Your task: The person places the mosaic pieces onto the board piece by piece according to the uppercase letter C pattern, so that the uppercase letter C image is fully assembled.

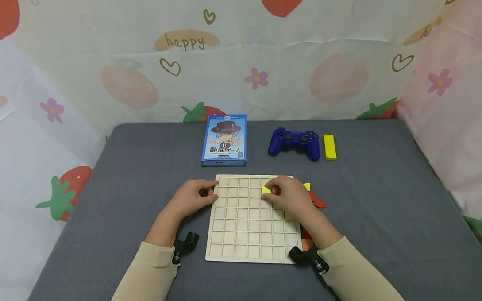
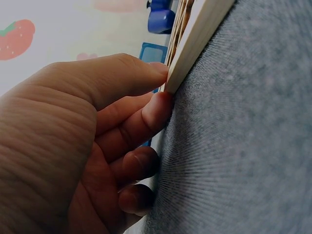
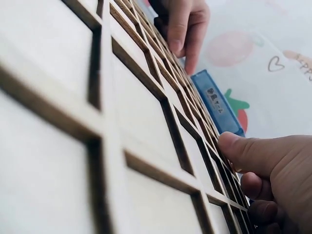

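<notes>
Grey table (image 1: 386,207) — board (image 1: 244,230) between hands

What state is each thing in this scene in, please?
Wooden grid board: flat on cloth, cells mostly empty.
Yellow piece: pinched over the board.
Left hand: gripping the board's left edge.
Right hand: pinching the yellow piece.
Card box: closed, lying flat.
Game controller: idle.
</notes>
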The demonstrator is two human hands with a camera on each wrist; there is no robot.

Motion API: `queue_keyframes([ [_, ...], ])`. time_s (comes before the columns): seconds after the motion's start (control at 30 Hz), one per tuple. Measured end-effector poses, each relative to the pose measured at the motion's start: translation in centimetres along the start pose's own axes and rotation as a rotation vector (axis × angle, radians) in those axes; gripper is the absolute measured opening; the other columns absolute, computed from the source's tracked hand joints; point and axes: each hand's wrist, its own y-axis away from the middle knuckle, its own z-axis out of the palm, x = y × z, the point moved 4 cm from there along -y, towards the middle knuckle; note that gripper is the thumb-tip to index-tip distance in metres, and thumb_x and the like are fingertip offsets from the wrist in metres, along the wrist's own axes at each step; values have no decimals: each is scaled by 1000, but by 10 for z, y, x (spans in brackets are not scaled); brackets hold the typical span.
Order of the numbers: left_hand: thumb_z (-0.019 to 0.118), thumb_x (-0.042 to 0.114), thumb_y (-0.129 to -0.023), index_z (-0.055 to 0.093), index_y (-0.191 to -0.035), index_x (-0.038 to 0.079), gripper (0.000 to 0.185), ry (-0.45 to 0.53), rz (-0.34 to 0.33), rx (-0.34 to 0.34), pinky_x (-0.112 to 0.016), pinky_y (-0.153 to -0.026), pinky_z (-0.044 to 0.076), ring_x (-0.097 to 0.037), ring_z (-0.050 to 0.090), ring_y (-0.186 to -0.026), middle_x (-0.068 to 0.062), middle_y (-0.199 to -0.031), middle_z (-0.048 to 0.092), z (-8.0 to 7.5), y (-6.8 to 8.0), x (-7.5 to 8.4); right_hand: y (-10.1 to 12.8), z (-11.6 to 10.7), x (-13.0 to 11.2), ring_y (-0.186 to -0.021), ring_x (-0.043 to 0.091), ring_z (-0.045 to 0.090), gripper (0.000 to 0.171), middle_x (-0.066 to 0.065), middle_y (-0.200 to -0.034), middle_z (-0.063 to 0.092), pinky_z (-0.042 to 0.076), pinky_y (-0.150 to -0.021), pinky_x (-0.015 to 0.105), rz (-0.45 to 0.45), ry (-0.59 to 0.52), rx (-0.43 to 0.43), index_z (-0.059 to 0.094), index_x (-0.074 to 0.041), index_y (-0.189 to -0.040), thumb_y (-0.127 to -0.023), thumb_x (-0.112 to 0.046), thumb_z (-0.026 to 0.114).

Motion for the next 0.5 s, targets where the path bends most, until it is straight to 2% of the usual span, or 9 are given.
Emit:
queue_keyframes([
  [0.5, 75, 17, -93, 68, -133, 1, 44, -12, 1, 12, -33, -68, 41, -14, 51, -70, 4, -79, 61, 0, -1, 0, 0, 1, 0, -73, 13, 53, 30, -9, -79, 58, 44, -66, 33, -29, 45, 11, 79, -16, -108, -86, -34, 85],
])
